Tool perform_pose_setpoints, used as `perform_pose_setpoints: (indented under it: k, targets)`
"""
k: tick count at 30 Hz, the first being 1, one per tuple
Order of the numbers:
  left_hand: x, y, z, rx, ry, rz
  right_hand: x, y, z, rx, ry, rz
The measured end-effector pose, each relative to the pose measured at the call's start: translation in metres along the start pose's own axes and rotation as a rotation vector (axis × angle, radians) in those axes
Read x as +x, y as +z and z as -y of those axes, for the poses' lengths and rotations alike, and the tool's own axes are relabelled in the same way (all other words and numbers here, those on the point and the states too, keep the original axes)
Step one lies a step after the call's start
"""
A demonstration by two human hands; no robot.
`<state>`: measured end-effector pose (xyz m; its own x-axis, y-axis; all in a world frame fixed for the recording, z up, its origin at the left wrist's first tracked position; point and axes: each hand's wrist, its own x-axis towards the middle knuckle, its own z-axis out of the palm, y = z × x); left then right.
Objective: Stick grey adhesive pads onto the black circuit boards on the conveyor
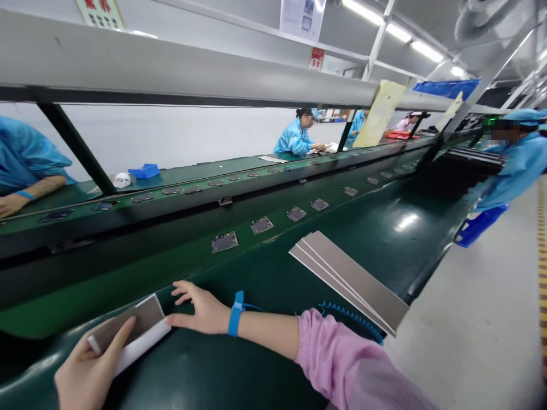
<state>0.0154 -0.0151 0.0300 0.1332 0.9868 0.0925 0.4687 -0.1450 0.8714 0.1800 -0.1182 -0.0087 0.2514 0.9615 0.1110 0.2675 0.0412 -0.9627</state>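
My left hand [85,373] is at the bottom left, closed on the near end of a short grey strip with a white edge [132,330] that lies on the dark green bench [239,364]. My right hand [200,310], with a blue wrist strap and a pink sleeve, rests flat on the bench with its fingers spread. Its thumb touches the strip's far end. A fanned stack of long grey strips [350,273] lies to the right, near the bench's edge.
Small circuit boards [224,242] ride in a row on the green conveyor beyond my hands, under a grey overhead beam [171,74]. People in blue coats work at left [21,159], across [294,138] and right [517,165]. A blue tray [144,171] and a tape roll [122,179] sit opposite.
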Motion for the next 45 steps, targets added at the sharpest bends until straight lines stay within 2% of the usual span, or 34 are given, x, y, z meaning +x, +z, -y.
perform_pose_setpoints:
  k: [1,3,6,8,11,15,21,27,30,35,39,45]
  targets:
    - [-0.007,0.002,-0.007,0.002,-0.012,0.083,-0.001,0.001,0.000,0.052,-0.001,-0.036]
    - [-0.020,0.004,-0.017,-0.016,-0.031,0.076,-0.001,-0.001,0.001,0.128,-0.025,-0.093]
    - [-0.029,0.008,-0.023,0.006,-0.054,0.143,0.001,-0.005,-0.003,0.234,-0.035,-0.157]
    - [-0.031,0.013,-0.024,0.010,-0.065,0.157,0.006,-0.008,-0.007,0.330,0.006,-0.153]
    - [-0.032,0.027,-0.025,-0.038,-0.088,0.111,0.013,-0.012,-0.014,0.428,0.036,-0.089]
    - [-0.037,0.040,-0.030,-0.056,-0.122,0.161,0.013,-0.013,-0.016,0.389,0.025,-0.094]
    - [-0.041,0.036,-0.034,-0.103,-0.184,0.144,0.011,-0.010,-0.014,0.364,0.028,-0.112]
    - [-0.038,0.042,-0.026,-0.312,-0.238,0.151,0.008,-0.010,-0.009,0.371,-0.006,-0.211]
    - [-0.035,0.045,-0.020,-0.414,-0.264,0.161,0.009,-0.010,-0.009,0.393,0.001,-0.199]
    - [-0.031,0.045,-0.008,-0.478,-0.177,0.181,0.009,-0.011,-0.008,0.408,0.004,-0.137]
    - [-0.029,0.045,-0.002,-0.410,-0.016,0.240,0.005,-0.015,-0.005,0.381,0.002,-0.078]
    - [-0.030,0.047,-0.002,-0.371,0.051,0.270,0.004,-0.021,-0.003,0.203,-0.031,-0.066]
